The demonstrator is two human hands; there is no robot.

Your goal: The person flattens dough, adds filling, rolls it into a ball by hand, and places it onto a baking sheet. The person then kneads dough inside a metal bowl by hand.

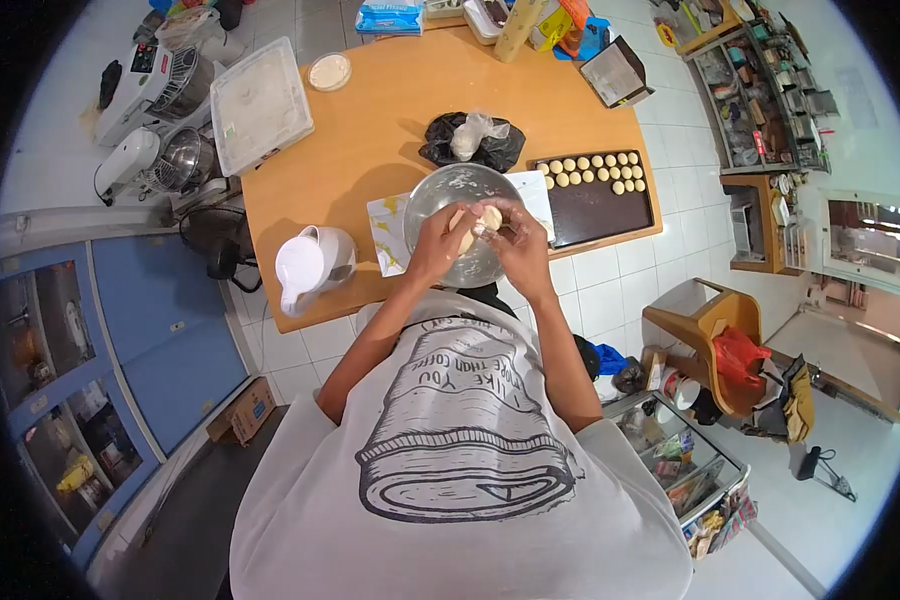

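Over a steel mixing bowl [432, 192], my two hands are close together around a piece of pale dough [491, 217]. My left hand [440, 243] is closed on the dough from one side, its fingers curled. From the other side my right hand [523, 243] grips the same piece with bent fingers, and bits of white dough or flour cling to its fingertips. Part of the dough is hidden by the fingers. To the right, a dark baking tray [595, 217] carries rows of small round dough balls [597, 161]. The bowl's floor is mostly covered by my hands.
A black plastic bag [505, 150] with a clear bag on it lies behind the bowl. On the wooden table [390, 90] stand a white jug [315, 262] at left, a large lidded container [260, 105] and a round tub [330, 71]. An open box [615, 75] sits at the far right corner.
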